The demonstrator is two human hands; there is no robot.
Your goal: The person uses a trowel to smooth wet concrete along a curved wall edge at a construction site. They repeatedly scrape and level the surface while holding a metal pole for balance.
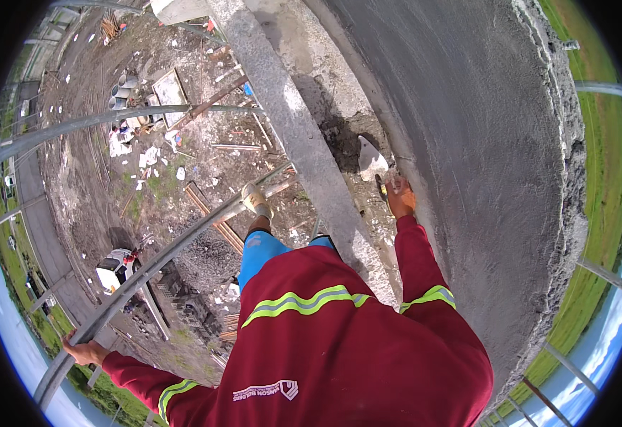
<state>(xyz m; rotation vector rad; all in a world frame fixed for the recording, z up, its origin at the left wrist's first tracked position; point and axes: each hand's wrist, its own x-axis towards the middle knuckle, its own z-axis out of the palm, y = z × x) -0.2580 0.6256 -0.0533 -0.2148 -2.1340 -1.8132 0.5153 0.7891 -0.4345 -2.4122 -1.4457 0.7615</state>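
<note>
In the head view I look steeply down from a high scaffold. My right hand (pixel 400 197) is closed around the handle of a plastering trowel (pixel 371 161), and the fingers are wrapped tight on it; the pale blade points away from me and lies at the foot of the grey plastered wall (pixel 481 142), which fills the right side of the scene. The blade rests on rough mortar just beside the wall, between the wall and a grey scaffold plank (pixel 296 135) that runs from near to far through the middle. My left hand (pixel 83 351) is far out on the left, near the lower edge, and it is clamped on a curved metal guard rail (pixel 161 256); the fingers go around the tube. A second rail (pixel 112 119) crosses farther away on the left. I wear a dark red work shirt (pixel 339 356) with yellow reflective stripes and blue trousers, and one beige shoe (pixel 255 199) stands on a tube just left of the plank. Well below, on the left, is bare ground with scattered debris, some pipes (pixel 121 91) and a white vehicle (pixel 114 267). On the far right is green grass beyond the wall.
</note>
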